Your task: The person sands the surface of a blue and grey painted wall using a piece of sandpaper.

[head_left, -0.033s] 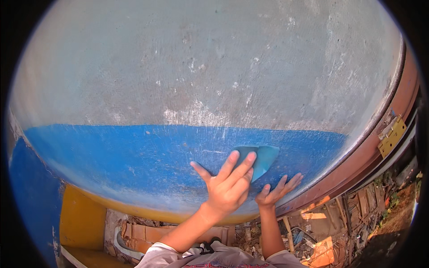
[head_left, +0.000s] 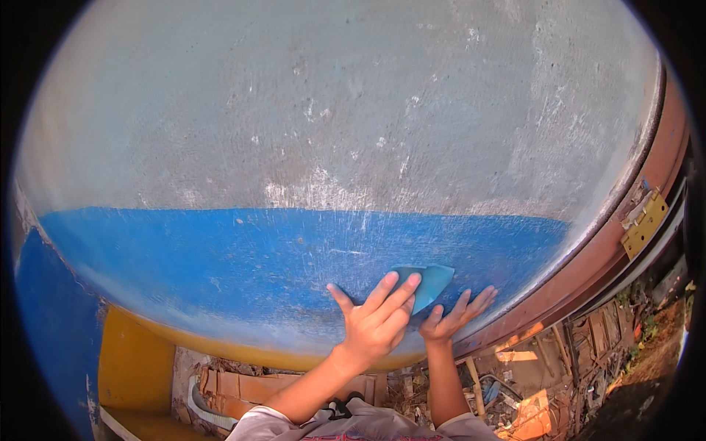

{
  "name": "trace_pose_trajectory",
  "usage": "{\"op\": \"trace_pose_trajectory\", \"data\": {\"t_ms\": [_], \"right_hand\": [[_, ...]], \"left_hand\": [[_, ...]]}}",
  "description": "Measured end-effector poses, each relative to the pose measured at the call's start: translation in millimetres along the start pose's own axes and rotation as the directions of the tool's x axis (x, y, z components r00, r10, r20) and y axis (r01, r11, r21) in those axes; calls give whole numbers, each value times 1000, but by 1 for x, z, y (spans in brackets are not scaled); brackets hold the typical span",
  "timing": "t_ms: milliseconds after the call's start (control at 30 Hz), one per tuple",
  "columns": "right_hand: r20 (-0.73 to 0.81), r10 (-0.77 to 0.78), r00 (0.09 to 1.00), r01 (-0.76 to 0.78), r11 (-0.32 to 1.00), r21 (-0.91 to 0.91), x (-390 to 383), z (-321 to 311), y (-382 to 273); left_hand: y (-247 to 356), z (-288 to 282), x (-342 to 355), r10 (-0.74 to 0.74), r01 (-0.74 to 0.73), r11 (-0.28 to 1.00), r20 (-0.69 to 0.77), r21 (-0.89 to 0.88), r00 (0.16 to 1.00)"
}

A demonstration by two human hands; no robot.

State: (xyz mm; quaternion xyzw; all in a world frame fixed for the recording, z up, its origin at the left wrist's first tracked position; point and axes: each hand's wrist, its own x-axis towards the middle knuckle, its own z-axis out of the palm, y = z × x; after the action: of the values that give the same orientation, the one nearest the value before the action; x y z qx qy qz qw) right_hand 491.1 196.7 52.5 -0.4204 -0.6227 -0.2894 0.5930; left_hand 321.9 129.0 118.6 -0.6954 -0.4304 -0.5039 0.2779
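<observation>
A folded sheet of blue-green sandpaper lies against the blue lower band of a painted wall. My left hand grips it, two fingertips pressing on its left part while another finger sticks out to the left. To the right, my right hand rests on the same blue band with its fingers spread, holding nothing. Fine pale scratches run across the blue paint around the hands. Above the band, the grey wall shows white worn patches, densest along the colour boundary.
At the right stands a reddish-brown frame with a yellow metal hinge. A yellow-painted block and a blue surface are at the left. Below, wood scraps and debris cover the ground beside reddish boards.
My left hand and the sandpaper have slid down the blue band, closer to my right hand. The right hand stays in place.
</observation>
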Motion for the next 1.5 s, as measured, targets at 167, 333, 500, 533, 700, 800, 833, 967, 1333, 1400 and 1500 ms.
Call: {"op": "trace_pose_trajectory", "data": {"t_ms": [167,333,500,533,700,800,833,967,1333,1400,1500], "right_hand": [[-15,-78,997,79,997,14,8,-4,0],[16,-53,998,53,999,4,-3,0,8],[-13,-92,996,93,995,42,0,0,6],[-31,-95,995,96,994,45,1,1,8],[8,-80,997,79,996,27,-8,0,6],[-1,-77,997,77,996,43,-9,3,-4],[11,-73,997,73,997,34,-9,2,-5],[0,-86,996,86,996,-12,-11,-4,5],[10,15,1000,-14,1000,-15,-25,0,-10],[47,32,998,-31,999,-25,-23,-3,-14],[-8,379,925,-365,898,245,-9,7,-53]], "left_hand": [[-38,-50,-42,-316,334,942,-266,25,911],[-41,-44,35,-232,257,965,-282,55,931],[-23,-32,-42,-138,149,986,-132,80,982],[-35,-42,-46,-243,254,966,-183,42,953],[-73,-82,30,-330,372,928,-461,0,824],[-39,-55,0,-160,174,977,-114,126,981],[-37,-51,-29,-168,179,977,-96,120,981],[-72,-89,-23,-430,481,876,-403,28,808],[-83,-95,-57,-173,187,966,-92,177,981],[-100,-120,-37,-482,528,849,-376,21,791],[-122,-139,15,-377,434,895,-344,103,860]]}}
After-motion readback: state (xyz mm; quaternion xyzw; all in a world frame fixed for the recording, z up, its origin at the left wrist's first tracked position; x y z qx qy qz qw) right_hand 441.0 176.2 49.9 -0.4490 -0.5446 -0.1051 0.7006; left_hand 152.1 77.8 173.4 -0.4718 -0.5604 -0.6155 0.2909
